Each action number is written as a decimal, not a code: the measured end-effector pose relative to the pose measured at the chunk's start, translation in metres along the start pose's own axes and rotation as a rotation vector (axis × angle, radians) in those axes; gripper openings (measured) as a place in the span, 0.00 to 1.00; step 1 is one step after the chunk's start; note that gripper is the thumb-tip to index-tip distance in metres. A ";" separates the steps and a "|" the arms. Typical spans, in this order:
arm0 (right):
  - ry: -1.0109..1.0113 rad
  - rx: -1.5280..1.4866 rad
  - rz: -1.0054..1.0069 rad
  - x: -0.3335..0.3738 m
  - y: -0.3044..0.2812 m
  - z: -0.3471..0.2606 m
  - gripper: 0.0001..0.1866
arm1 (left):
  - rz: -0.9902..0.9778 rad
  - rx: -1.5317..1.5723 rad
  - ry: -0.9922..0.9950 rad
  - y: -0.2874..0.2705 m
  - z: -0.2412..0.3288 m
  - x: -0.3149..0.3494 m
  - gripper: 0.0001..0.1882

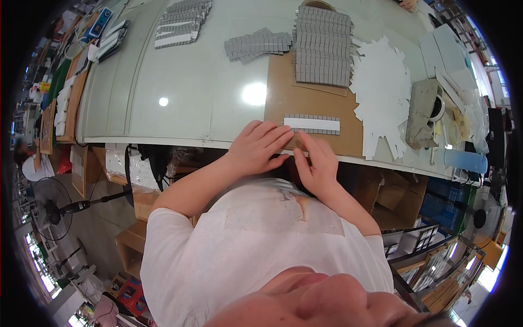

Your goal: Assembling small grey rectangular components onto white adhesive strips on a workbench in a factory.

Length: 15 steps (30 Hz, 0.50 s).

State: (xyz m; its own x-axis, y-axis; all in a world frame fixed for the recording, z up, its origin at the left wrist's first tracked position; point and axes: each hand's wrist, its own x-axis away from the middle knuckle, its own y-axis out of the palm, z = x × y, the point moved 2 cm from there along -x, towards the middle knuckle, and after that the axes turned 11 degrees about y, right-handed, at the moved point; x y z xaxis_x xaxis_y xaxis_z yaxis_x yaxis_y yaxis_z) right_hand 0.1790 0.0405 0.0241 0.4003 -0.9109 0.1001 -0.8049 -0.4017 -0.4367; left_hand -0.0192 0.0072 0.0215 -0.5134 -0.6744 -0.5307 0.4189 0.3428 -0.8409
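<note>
A grey segmented strip with a white band along its middle (318, 124) lies flat on a brown cardboard sheet (348, 143) near the table's front edge. My left hand (262, 143) rests at the strip's left end, its fingers stretched out side by side, fingertips at the corner. Just right of it, my right hand (318, 163) has its index finger pointing at the strip's near edge, with the thumb held apart. Neither hand grips anything visible. Beyond the strip stands a tall stack of grey segmented strips (322, 49), and left of that a loose heap of similar strips (257, 46).
A pile of white jagged-edged paper pieces (381, 92) lies right of the cardboard. Farther right are a tape dispenser (424, 117) and a light blue cylinder (464, 161). More grey strips (180, 27) lie at the far left. Another person's hand (407, 4) shows at the far edge.
</note>
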 end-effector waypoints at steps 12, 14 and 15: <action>-0.351 0.775 0.423 -0.004 -0.045 0.032 0.25 | -0.014 0.091 -0.046 -0.002 0.010 -0.009 0.33; -0.352 0.787 0.373 -0.003 -0.043 0.031 0.26 | -0.127 0.078 -0.101 0.002 0.018 -0.015 0.40; -0.362 0.773 0.344 -0.002 -0.039 0.029 0.26 | -0.119 0.083 -0.084 0.003 0.020 -0.016 0.40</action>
State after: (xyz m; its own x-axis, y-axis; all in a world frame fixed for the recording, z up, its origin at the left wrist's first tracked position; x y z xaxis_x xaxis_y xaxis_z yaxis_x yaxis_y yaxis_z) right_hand 0.2224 0.0611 0.0155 0.4104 -0.8311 -0.3752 -0.4409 0.1794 -0.8795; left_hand 0.0051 0.0059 0.0291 -0.4998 -0.7607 -0.4141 0.4214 0.2041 -0.8836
